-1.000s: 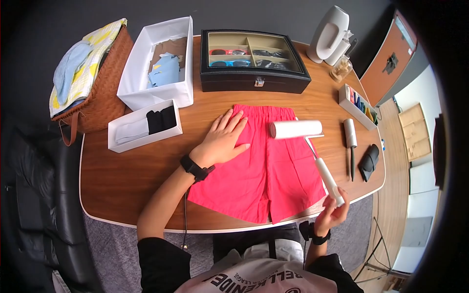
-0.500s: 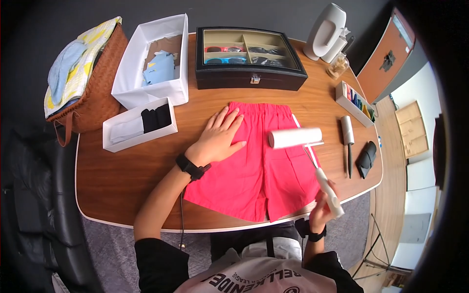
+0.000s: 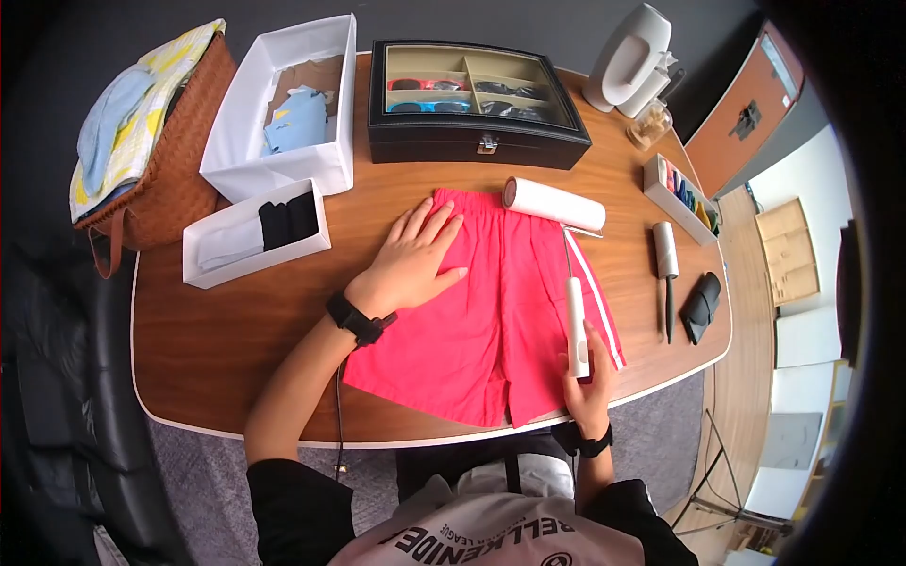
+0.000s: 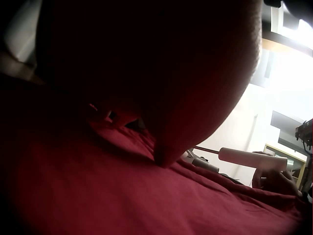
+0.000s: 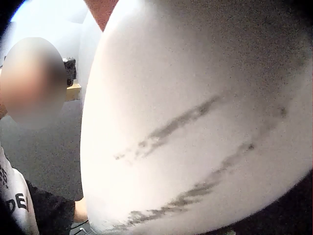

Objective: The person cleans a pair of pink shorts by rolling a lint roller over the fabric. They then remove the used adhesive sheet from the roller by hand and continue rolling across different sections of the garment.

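Note:
Pink shorts (image 3: 462, 321) with a white side stripe lie spread on the wooden table. Across their upper left part rests my left hand (image 3: 408, 266), fingers straight and spread, thumb pointing right. My right hand (image 3: 589, 385) grips the white handle of a lint roller (image 3: 555, 204) whose white cylinder is at the waistband's right end; whether it touches the cloth I cannot tell. In the left wrist view the left hand (image 4: 166, 73) is dark over the red cloth (image 4: 122, 196), with the roller handle (image 4: 252, 159) beyond. The right wrist view shows mostly a blurred pale surface.
Behind the shorts stands a black glasses case (image 3: 477, 141). At the left are a white box (image 3: 330, 168), a smaller box with socks (image 3: 212, 274) and a woven basket (image 3: 179, 179). A second roller (image 3: 666, 250), black pouch (image 3: 702, 307) and small box (image 3: 675, 203) are at the right.
The roller has moved up to the waistband and a little left, its handle now nearly upright in view. My right hand has shifted left over the shorts' lower right edge. My left hand stays on the cloth.

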The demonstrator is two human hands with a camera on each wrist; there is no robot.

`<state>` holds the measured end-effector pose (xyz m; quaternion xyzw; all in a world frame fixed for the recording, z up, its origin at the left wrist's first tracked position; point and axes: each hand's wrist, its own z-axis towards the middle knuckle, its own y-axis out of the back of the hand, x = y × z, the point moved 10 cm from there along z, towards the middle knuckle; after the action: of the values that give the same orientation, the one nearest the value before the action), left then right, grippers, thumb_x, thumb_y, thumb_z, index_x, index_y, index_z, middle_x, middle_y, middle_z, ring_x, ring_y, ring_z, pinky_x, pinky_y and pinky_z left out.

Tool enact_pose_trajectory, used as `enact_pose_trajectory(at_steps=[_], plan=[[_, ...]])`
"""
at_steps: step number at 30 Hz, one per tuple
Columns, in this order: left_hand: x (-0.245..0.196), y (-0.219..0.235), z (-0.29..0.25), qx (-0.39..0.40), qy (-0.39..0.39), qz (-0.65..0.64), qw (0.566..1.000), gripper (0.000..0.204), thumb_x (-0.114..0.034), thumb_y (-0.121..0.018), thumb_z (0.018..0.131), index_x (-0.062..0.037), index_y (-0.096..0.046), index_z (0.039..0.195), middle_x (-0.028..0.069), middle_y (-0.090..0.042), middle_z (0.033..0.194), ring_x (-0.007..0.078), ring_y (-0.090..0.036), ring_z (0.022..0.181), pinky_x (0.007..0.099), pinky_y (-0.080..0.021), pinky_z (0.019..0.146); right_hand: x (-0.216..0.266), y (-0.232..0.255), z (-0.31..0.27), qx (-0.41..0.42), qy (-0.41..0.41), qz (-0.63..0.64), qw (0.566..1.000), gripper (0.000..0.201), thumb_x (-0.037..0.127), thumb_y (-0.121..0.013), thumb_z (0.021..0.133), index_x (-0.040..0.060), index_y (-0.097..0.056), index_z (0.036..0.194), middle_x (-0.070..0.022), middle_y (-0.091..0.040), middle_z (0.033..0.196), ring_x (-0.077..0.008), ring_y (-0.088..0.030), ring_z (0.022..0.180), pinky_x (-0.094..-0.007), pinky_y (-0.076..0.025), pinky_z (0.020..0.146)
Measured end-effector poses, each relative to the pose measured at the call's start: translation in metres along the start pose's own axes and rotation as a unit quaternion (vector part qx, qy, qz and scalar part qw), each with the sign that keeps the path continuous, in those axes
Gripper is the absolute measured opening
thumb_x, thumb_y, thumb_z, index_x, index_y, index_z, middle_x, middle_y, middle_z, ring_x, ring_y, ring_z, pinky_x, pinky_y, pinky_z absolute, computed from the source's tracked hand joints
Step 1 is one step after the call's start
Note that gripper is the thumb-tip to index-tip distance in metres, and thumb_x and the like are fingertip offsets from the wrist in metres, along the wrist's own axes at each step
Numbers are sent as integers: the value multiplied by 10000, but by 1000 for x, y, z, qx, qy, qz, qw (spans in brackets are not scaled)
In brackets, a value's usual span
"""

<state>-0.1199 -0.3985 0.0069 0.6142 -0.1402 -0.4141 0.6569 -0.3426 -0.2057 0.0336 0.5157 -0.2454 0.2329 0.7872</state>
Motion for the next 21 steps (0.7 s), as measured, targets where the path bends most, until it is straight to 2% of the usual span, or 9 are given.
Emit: enact_pose_trajectory(at_steps=[2, 5, 9, 10, 11, 13, 17, 20, 21], plan=[[-1, 2, 1, 10, 2, 8, 1000, 751, -445, -595, 958, -4, -351, 1515, 205, -269, 1611, 375, -191, 1512, 491, -195, 1218, 9, 11, -2, -50, 37, -14, 998, 610, -85, -666, 773, -43, -515, 1362, -214, -641, 1258, -317, -669, 1043, -380, -518, 909], [-1, 1, 0, 11, 5, 6, 1000, 747, -441, -596, 959, -5, -352, 1515, 203, -272, 1609, 375, -192, 1512, 491, -195, 1217, -14, 18, -15, -105, 5, 35, 994, 603, -99, -657, 759, -46, -528, 1346, -208, -639, 1244, -319, -661, 1021, -376, -516, 891], [0, -1, 0, 15, 8, 4, 1000, 745, -439, -594, 960, -12, -348, 1519, 200, -271, 1610, 375, -196, 1511, 490, -200, 1215, -48, 27, -45, -210, -13, 140, 968, 480, -53, -572, 915, -43, -474, 1384, -228, -589, 1271, -272, -657, 941, -330, -531, 810], [1, -1, 1, 16, 9, 5, 1000, 745, -438, -593, 961, -13, -345, 1520, 200, -270, 1610, 374, -198, 1510, 489, -202, 1214, -49, 28, -48, -210, -31, 189, 959, 416, 89, -547, 1005, -31, -425, 1384, -200, -582, 1181, -193, -625, 797, -291, -518, 684], [0, 0, 1, 15, 5, 5, 1000, 745, -438, -593, 961, -13, -345, 1520, 200, -270, 1610, 374, -198, 1510, 489, -202, 1214, -45, 27, -46, -214, -31, 187, 958, 416, 89, -547, 1005, -31, -425, 1384, -200, -582, 1181, -193, -625, 797, -291, -518, 684], [-1, 0, 1, 14, 7, 13, 1000, 744, -437, -592, 961, -17, -343, 1522, 199, -271, 1610, 377, -201, 1507, 489, -206, 1212, -17, 47, -49, -322, 106, 150, 929, 407, 250, -516, 1050, -3, -425, 1356, -134, -544, 1083, -128, -537, 649, -250, -444, 528], [0, 1, 1, 11, 8, 4, 1000, 746, -439, -593, 960, -20, -342, 1524, 199, -273, 1607, 381, -203, 1506, 489, -205, 1213, -40, 53, -68, -404, 79, 239, 880, 494, 378, -525, 1041, 6, -388, 1337, -135, -552, 1042, -146, -541, 778, -273, -456, 607], [2, -3, 0, 9, -2, 8, 1000, 750, -441, -595, 957, -22, -341, 1525, 198, -276, 1605, 385, -207, 1503, 490, -207, 1211, -12, 46, -47, -276, 95, 175, 940, 379, 257, -496, 1060, -10, -449, 1324, -147, -540, 1162, -165, -569, 753, -254, -476, 591], [1, -1, 1, -4, -5, 5, 1000, 748, -445, -604, 945, -27, -360, 1516, 197, -300, 1592, 392, -231, 1491, 501, -215, 1207, -9, 49, -46, -280, 93, 173, 940, 379, 257, -496, 1060, -10, -449, 1324, -147, -540, 1162, -165, -569, 753, -254, -476, 591]])
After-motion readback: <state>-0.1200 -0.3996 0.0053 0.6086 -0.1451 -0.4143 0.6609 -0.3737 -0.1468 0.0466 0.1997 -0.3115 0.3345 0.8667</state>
